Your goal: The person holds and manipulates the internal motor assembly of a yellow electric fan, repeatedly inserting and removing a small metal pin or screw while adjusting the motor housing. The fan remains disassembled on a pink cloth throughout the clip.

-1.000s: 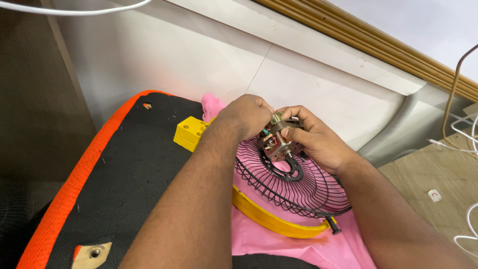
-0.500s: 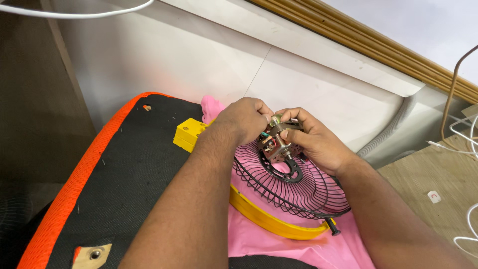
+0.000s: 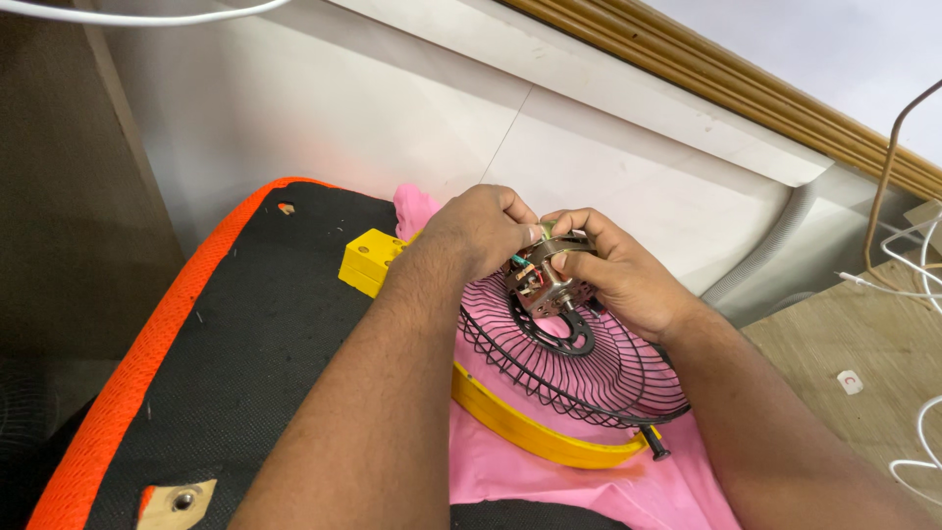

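Both of my hands are closed on a small metal fan motor (image 3: 543, 278) with coloured wires. My left hand (image 3: 481, 231) pinches its top from the left. From the right, my right hand (image 3: 613, 275) cups its body, with the shaft pointing down. The motor sits just above the hub of a black wire fan guard (image 3: 579, 368), which lies tilted on a pink cloth (image 3: 500, 461). A yellow plastic ring (image 3: 535, 432) curves under the guard's near edge.
A yellow plastic block (image 3: 371, 263) lies by my left wrist on a black cushion with orange trim (image 3: 167, 334). A white tiled wall (image 3: 392, 108) is behind. White cables (image 3: 913, 285) and a grey hose (image 3: 775, 245) lie at the right on a wooden floor.
My hands and the motor have shifted slightly; the motor sits a little lower and closer to the guard's hub. The grip of both hands is unchanged.
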